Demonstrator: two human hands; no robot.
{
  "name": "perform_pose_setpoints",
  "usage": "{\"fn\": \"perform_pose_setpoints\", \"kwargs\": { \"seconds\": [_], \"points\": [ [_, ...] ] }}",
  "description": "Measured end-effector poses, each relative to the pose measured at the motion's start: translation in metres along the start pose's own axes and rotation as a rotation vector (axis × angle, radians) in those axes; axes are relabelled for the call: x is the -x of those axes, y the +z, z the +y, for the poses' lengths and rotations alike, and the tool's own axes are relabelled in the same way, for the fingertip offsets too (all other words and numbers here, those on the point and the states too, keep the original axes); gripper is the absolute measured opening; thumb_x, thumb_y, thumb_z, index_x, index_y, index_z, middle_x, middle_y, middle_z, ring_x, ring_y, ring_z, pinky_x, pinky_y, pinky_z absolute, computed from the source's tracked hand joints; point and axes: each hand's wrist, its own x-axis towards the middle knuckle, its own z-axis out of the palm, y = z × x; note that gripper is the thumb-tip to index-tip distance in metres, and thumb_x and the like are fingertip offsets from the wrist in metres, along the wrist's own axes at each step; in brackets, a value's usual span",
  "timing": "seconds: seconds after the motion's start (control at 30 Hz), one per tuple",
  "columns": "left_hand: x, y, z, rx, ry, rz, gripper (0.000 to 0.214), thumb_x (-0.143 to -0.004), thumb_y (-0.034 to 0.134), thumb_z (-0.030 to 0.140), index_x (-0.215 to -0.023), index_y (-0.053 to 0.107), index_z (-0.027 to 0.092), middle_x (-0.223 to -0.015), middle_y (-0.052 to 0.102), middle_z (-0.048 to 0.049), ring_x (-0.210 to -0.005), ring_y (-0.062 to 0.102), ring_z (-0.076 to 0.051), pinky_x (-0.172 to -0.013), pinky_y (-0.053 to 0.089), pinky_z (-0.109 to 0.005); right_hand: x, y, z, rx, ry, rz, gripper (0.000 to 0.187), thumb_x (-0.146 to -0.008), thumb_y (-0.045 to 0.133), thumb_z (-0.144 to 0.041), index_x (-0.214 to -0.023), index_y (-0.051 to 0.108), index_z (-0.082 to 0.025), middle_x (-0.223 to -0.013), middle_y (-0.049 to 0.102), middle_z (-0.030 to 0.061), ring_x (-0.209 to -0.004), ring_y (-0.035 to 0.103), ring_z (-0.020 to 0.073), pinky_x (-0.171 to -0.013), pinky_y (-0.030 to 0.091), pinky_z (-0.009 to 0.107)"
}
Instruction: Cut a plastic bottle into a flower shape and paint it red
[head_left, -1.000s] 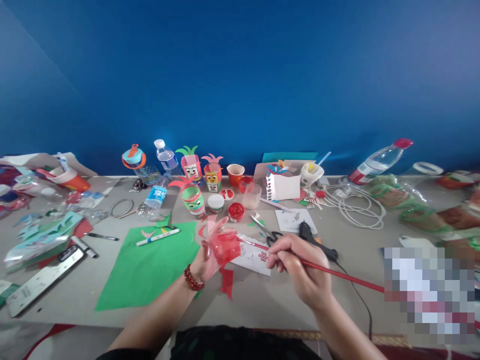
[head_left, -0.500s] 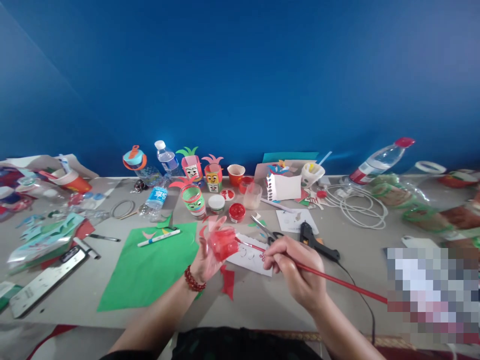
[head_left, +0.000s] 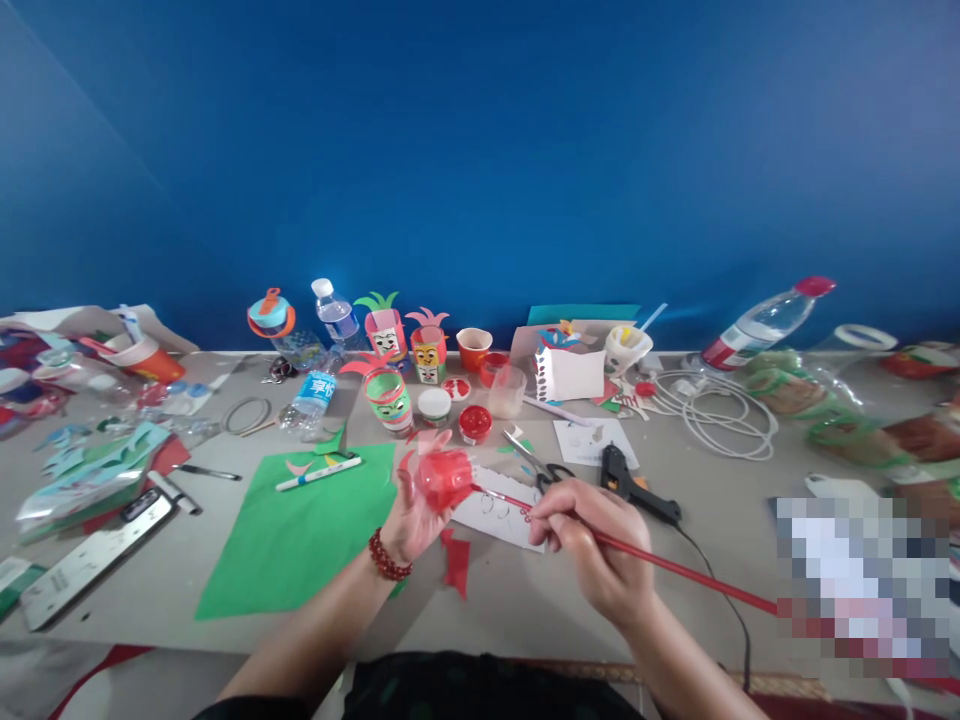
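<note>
My left hand (head_left: pixel 412 510), with a beaded bracelet at the wrist, is wrapped round a clear plastic cup (head_left: pixel 445 478) coated in red paint. In my right hand (head_left: pixel 592 535) is a long red-handled paintbrush (head_left: pixel 675 566), pinched near its front. The brush tip touches the cup's right side, or is very close to it. Just beyond stands an open jar of red paint (head_left: pixel 475 424). Under the brush lies a white paper with drawn marks (head_left: pixel 499 512), and a red paper scrap (head_left: pixel 456 565) is below the cup.
Green paper (head_left: pixel 292 540) with a marker (head_left: pixel 319 474) lies to the left. Scissors (head_left: pixel 536 460) and a corded glue gun (head_left: pixel 634 485) are on the right. Behind stand face-decorated cups (head_left: pixel 388 402), bottles (head_left: pixel 315 390) and a coiled white cable (head_left: pixel 724 420).
The brush tip has moved slightly down along the cup's side. The cup has turned or tilted a little in my left hand. My right hand stays nearly in place.
</note>
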Motion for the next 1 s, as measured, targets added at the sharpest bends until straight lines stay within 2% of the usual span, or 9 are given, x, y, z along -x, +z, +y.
{"fn": "perform_pose_setpoints", "kwargs": {
  "seconds": [0.13, 0.27, 0.47, 0.77, 1.0],
  "points": [
    [-0.001, 0.000, 0.000, 0.030, -0.010, -0.004, 0.089, -0.069, 0.076, 0.064, -0.146, 0.049, 0.029, -0.121, 0.071, -0.0093, -0.102, 0.070, -0.024, -0.093, 0.055, -0.037, 0.000, 0.002, 0.000, 0.004, 0.001, 0.027, 0.024, -0.087, 0.044, -0.007, -0.082, 0.063, -0.021, -0.064, 0.067, -0.0012, -0.054, 0.062, 0.0129, -0.051, 0.048, 0.024],
    [-0.002, -0.001, 0.000, 0.047, -0.005, 0.025, 0.087, -0.075, 0.071, 0.064, -0.149, 0.045, 0.027, -0.123, 0.071, -0.0104, -0.102, 0.070, -0.024, -0.092, 0.056, -0.036, 0.000, 0.005, 0.000, 0.029, -0.024, 0.017, 0.023, -0.087, 0.044, -0.007, -0.081, 0.062, -0.021, -0.062, 0.066, -0.0022, -0.053, 0.061, 0.0125, -0.052, 0.047, 0.024],
    [-0.004, 0.000, 0.000, 0.067, -0.003, 0.035, 0.077, -0.079, 0.067, 0.064, -0.143, 0.052, 0.024, -0.120, 0.072, -0.0104, -0.096, 0.072, -0.023, -0.090, 0.057, -0.036, 0.003, 0.008, 0.002, 0.020, -0.051, 0.035, 0.023, -0.088, 0.045, -0.008, -0.085, 0.063, -0.022, -0.064, 0.068, -0.0019, -0.054, 0.063, 0.0127, -0.054, 0.048, 0.025],
    [-0.004, 0.001, 0.002, 0.109, -0.026, 0.040, 0.076, -0.078, 0.069, 0.063, -0.140, 0.055, 0.020, -0.117, 0.072, -0.0111, -0.098, 0.071, -0.024, -0.089, 0.058, -0.034, 0.005, 0.014, 0.007, 0.049, -0.076, 0.033, 0.021, -0.087, 0.047, -0.008, -0.085, 0.062, -0.022, -0.064, 0.068, -0.0019, -0.052, 0.061, 0.0130, -0.053, 0.048, 0.025],
    [-0.003, 0.009, 0.004, 0.135, -0.019, 0.055, 0.072, -0.083, 0.065, 0.062, -0.141, 0.054, 0.021, -0.116, 0.072, -0.0111, -0.097, 0.071, -0.022, -0.088, 0.059, -0.033, 0.004, 0.020, 0.009, 0.035, -0.088, 0.047, 0.022, -0.085, 0.047, -0.008, -0.083, 0.063, -0.022, -0.066, 0.068, -0.0003, -0.056, 0.062, 0.0139, -0.055, 0.048, 0.026]
  ]
}}
